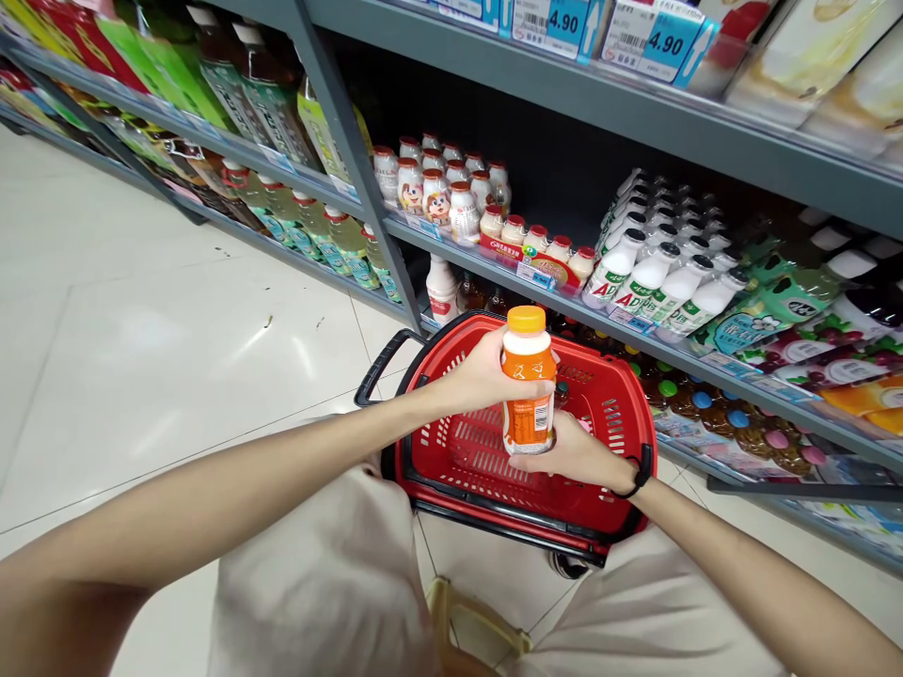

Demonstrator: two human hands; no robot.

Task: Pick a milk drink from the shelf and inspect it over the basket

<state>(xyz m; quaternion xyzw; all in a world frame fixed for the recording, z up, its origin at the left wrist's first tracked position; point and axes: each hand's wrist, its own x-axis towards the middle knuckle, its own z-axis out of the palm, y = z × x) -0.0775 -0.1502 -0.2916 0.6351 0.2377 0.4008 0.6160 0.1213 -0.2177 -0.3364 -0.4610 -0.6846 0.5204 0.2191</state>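
An orange drink bottle (528,390) with a yellow-orange cap stands upright in both my hands above a red shopping basket (494,480). My left hand (480,376) wraps around its upper part from the left. My right hand (575,453) grips its lower part from the right, a black band on that wrist. The basket sits on the floor in front of my knees, its black handle folded down to the left.
Grey store shelves (635,118) run along the right, filled with small white and red-capped drink bottles (451,193), white bottles (649,273) and green tea bottles (310,221). Price tags (564,21) read 4.90. Shiny white floor tiles (155,329) lie to the left.
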